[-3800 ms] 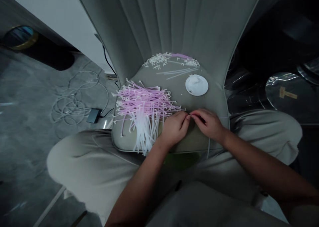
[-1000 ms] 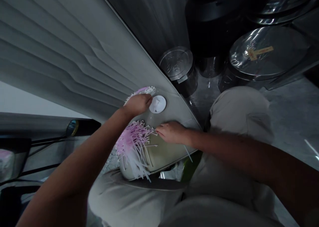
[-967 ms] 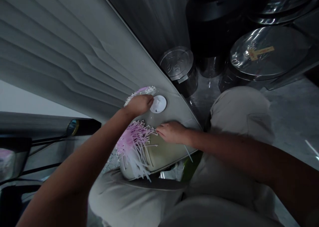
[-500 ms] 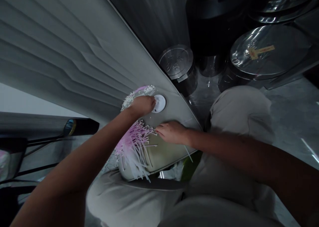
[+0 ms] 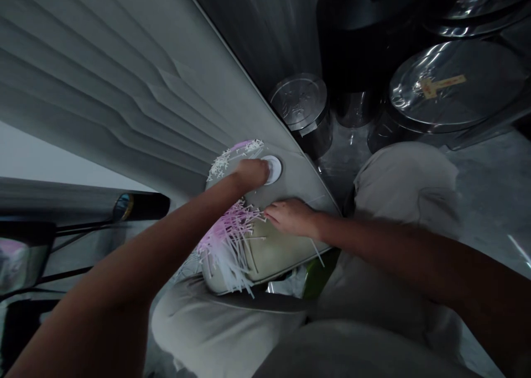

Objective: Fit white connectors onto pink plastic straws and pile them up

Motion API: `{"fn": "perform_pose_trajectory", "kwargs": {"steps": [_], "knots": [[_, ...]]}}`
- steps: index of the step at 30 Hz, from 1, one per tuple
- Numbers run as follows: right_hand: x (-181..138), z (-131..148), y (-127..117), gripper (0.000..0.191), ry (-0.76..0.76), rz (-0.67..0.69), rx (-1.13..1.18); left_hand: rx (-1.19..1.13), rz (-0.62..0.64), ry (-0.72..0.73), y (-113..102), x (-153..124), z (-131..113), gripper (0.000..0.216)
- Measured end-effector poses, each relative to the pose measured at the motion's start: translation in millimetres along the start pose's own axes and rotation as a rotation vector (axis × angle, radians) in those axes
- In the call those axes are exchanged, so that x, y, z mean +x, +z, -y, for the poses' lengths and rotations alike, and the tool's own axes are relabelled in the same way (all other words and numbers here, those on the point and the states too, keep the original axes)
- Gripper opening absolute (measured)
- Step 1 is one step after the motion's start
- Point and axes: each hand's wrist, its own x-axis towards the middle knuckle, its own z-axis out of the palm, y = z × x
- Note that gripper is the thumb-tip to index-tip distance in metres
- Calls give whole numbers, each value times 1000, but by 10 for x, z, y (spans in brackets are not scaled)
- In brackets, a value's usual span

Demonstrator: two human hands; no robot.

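A padded chair seat in grey-green fabric is seen tilted in the view, with a pleated chair back rising to the far left. To the far right stand steel bins with round lids; the nearest small bin sits by the seat edge, and a larger bin lid carries a tan label on which no writing can be read. A grey floor is seen to the right, and a knee in beige trousers is raised beside the seat.

On the seat, a heap of thin pink and white plastic strips with T-shaped ends lies at the near left. Small white pieces are scattered farther back, beside a round white lid.

The left hand is stretched out, its fingertips touching the lid's edge; whether anything is grasped cannot be told. The right hand lies open and relaxed on the seat, grasping nothing, its fingertips just beside the strips.
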Motion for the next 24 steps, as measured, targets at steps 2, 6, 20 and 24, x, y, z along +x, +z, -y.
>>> {"fn": "perform_pose_trajectory", "kwargs": {"steps": [2,6,20,24], "knots": [[1,2,4,33,-2,-3,-3,-3,-3,2,7,7,-3,42],[-8,9,-16,30,0,-3,-6,-19,-25,-26,-44,-39,50,43],[-18,14,-18,29,39,-23,51,-1350,-619,-250,211,-1091,-300,31],[-33,3,-6,27,71,-65,137,-1604,-816,-275,453,-1222,-696,35]]}}
